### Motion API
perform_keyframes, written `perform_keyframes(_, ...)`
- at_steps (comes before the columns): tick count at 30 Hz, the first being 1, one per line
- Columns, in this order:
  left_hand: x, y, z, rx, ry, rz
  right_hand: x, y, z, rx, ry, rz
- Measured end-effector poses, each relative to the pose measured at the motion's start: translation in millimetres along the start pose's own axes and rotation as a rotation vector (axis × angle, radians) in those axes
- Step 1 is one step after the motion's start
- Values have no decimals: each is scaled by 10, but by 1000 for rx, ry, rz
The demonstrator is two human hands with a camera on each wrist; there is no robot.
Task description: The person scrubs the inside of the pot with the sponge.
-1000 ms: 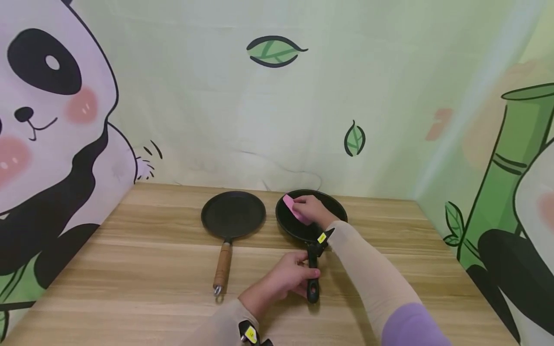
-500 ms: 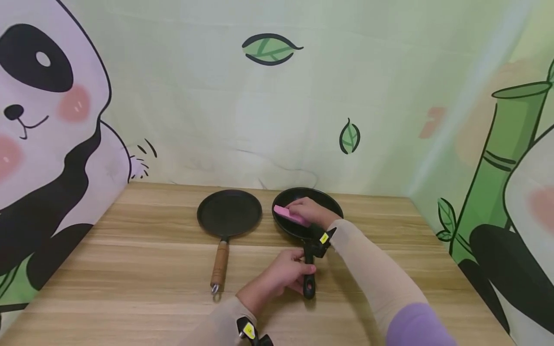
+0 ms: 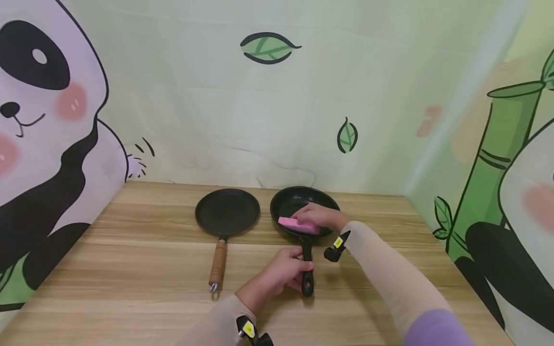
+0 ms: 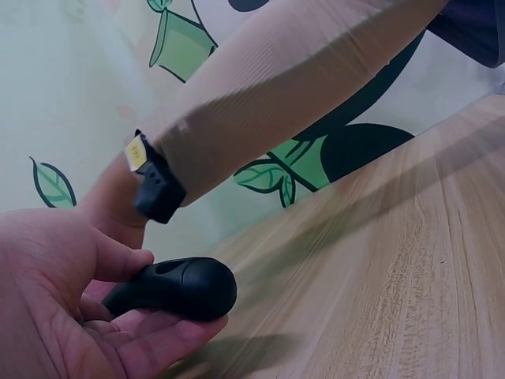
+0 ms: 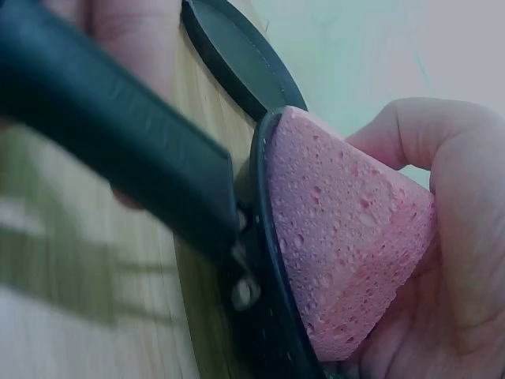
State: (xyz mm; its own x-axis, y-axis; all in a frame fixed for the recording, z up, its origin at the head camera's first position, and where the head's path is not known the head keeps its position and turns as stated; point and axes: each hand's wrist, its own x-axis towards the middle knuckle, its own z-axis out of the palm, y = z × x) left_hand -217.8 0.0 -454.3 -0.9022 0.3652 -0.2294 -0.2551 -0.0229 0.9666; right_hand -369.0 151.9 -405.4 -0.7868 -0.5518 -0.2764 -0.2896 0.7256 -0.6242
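Closest to the person, the left hand (image 3: 285, 271) keeps its thumb and fingers round the black handle (image 3: 308, 283) of the deep frying pan (image 3: 283, 204). Just beyond it, the right hand (image 3: 320, 214) pinches a pink sponge (image 3: 300, 225) inside that pan. Half a second ago the sponge was up by the pan's left rim; now it has come down to the near side, against the inner wall where the handle joins. The scrubbing seems to be working round the pan, with the left hand steadying it.

Left of both hands, and apart from them, lies a flat round pan (image 3: 227, 211), its wooden handle (image 3: 218, 264) toward the person. Under everything runs a pale wood-grain table (image 3: 143, 259). Past the hands rises a light green backdrop (image 3: 182, 96) printed with leaves, a panda (image 3: 106, 149) and, off to the right, bamboo (image 3: 504, 129).
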Motion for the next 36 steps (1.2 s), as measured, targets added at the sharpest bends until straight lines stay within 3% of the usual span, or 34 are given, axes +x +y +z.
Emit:
perform_keyframes(9, 9, -12, 10, 23, 12, 3, -104, 96, -87, -55, -41, -40)
perform_keyframes(17, 55, -49, 8, 16, 14, 9, -85, 120, -33, 7, -32, -85)
perform_keyframes(21, 56, -51, 7, 23, 23, 5, 34, 110, 48, 42, 17, -103)
perform_keyframes(27, 41, -34, -16, 33, 21, 8, 306, 50, 126, -1, 135, -110)
perform_keyframes(36, 27, -28, -32, 22, 22, 1, 522, 26, 143, -17, 277, -41)
